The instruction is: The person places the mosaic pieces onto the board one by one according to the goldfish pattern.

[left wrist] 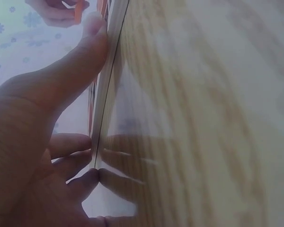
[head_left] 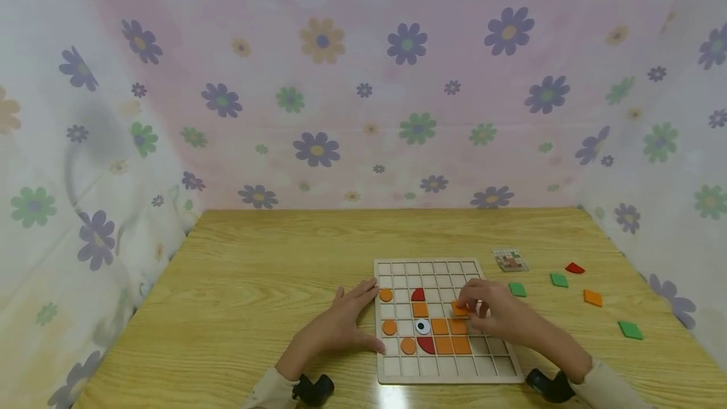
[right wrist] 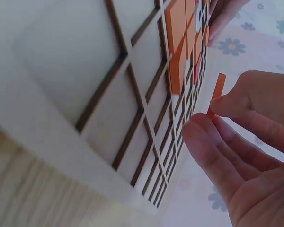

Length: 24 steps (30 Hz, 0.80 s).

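Orange tile [head_left: 459, 308] hangs over the wooden grid board [head_left: 449, 379], pinched by the right hand [head_left: 502, 313], probably for fine control. The spread left hand [head_left: 339, 326] touches the board's edge, likely steadying it.

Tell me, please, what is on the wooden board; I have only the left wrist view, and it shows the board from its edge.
Observer: In the head view, a round eye piece lies on the wooden board, with a red quarter-circle tile in the cell directly below it.

Operator: Thank you. Over which half of the board does the right hand hold its orange tile?

Observer: In the head view, that tile appears over the right half.

Operator: And do any loose tiles lie outside the board?

Observer: Yes, three green tiles lie on the table, to the right of the board.
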Available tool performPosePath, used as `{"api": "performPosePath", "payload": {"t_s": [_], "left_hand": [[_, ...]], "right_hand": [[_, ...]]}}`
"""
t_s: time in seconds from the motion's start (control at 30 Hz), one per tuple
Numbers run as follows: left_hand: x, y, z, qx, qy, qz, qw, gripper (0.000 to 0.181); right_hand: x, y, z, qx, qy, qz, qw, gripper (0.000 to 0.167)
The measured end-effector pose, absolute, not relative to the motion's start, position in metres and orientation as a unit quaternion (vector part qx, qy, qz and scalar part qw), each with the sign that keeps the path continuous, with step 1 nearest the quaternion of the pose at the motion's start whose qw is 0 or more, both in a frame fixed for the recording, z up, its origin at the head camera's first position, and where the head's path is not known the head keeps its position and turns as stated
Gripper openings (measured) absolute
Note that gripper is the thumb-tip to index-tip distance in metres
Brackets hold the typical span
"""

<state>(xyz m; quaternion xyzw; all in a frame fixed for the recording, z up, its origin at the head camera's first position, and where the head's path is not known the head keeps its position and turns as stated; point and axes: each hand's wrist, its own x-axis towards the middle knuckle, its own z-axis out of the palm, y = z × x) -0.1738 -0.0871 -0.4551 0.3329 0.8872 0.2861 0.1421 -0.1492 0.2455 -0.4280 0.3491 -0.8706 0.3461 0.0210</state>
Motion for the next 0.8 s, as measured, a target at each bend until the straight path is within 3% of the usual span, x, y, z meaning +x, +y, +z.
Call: {"api": "performPosePath", "payload": {"t_s": [0.47,0.8], "left_hand": [[-0.175,-0.087,-0.458,0.336,0.887,0.282,0.142,0.108],[-0.175,-0.088,-0.458,0.338,0.886,0.284,0.139,0.107]], "right_hand": [[-0.148,0.226,-0.434,0.322,-0.878,0.354,-0.001,0.024],[-0.149,0.223,-0.431,0.318,-0.882,0.347,0.019,0.025]]}}
